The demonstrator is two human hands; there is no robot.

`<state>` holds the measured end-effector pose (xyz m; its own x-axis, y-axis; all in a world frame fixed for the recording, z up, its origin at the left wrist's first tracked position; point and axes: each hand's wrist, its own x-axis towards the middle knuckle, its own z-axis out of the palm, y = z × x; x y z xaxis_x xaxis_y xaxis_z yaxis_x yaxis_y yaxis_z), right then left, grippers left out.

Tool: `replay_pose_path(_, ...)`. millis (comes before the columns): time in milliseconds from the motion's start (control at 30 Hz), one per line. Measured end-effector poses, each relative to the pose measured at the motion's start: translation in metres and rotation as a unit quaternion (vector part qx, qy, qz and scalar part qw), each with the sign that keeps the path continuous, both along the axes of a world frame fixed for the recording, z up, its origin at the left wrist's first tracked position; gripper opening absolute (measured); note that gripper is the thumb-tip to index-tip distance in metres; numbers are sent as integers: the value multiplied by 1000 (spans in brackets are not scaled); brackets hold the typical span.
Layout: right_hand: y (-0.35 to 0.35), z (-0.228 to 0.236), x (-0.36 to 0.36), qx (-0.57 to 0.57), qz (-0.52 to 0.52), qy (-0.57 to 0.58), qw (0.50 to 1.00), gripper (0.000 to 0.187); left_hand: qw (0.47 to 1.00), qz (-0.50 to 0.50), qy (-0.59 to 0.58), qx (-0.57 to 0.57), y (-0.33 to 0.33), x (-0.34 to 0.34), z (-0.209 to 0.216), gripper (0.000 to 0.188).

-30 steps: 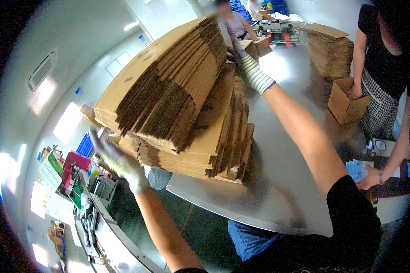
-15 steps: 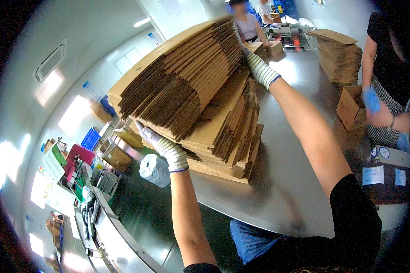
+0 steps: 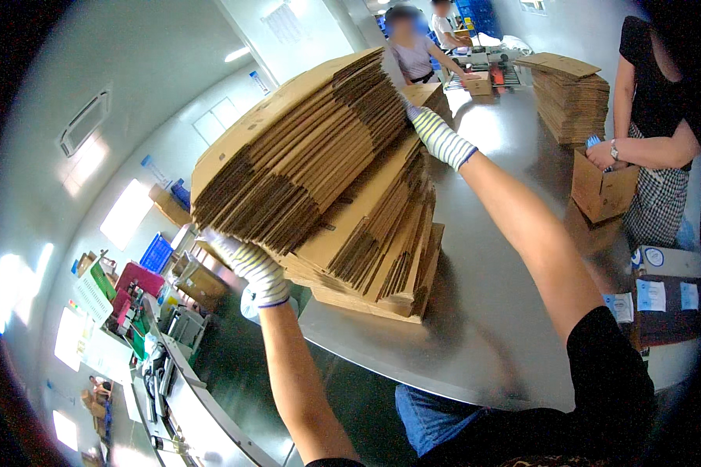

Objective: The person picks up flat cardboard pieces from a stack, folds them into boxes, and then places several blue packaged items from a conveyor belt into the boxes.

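Observation:
A thick bundle of flattened cardboard boxes (image 3: pixel 288 148) lies slanted on top of a lower stack of flattened cardboard boxes (image 3: pixel 382 249), which is fanned out unevenly. My left hand (image 3: pixel 249 265), in a white striped glove, grips the bundle at its near left lower corner, with the fingertips partly hidden under it. At the far right end, my right hand (image 3: pixel 440 136) in a matching glove holds the bundle's edge; its fingers are partly out of sight behind the cardboard.
The stacks rest on a shiny metal table (image 3: pixel 491 311). To the right, a co-worker's hands reach into an open carton (image 3: pixel 604 187), near another cardboard stack (image 3: pixel 568 97). Two people work at the far end. A cluttered side bench (image 3: pixel 187 389) stands left, beyond the dark floor.
The bundle and my left hand have shifted left, while my right hand stays at the far end. The co-worker at right has brought their hands to the open carton.

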<state>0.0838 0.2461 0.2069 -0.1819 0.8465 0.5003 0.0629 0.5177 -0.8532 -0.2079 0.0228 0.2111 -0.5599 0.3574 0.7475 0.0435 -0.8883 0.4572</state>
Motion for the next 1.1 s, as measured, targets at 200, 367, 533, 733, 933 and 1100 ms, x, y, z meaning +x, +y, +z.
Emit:
replay_pose_path(200, -11, 2, -10, -24, -27, -14, 999, 105, 946, 227, 232, 4, -100, 55, 85, 48)
replay_pose_path(367, -29, 3, 9, -25, -14, 12, 1000, 101, 744, 458, 468, -135, -111, 75, 92, 37)
replay_pose_path(533, -94, 3, 41, -52, 142, 221, 963, 52, 693, 522, 490, -89, -118, 80, 105, 29)
replay_pose_path(733, -129, -17, 106, -17, 97, 140, 985, 43, 634, 579, 495, -135, -117, 107, 118, 28)
replay_pose_path(933, -154, -44, 152, 50, 92, 18, 994, 29, 613, 564, 521, -188, -106, 84, 127, 27)
replay_pose_path(1100, -189, -57, 199, 127, 72, -68, 987, 26, 608, 565, 526, -188, -95, 109, 130, 21)
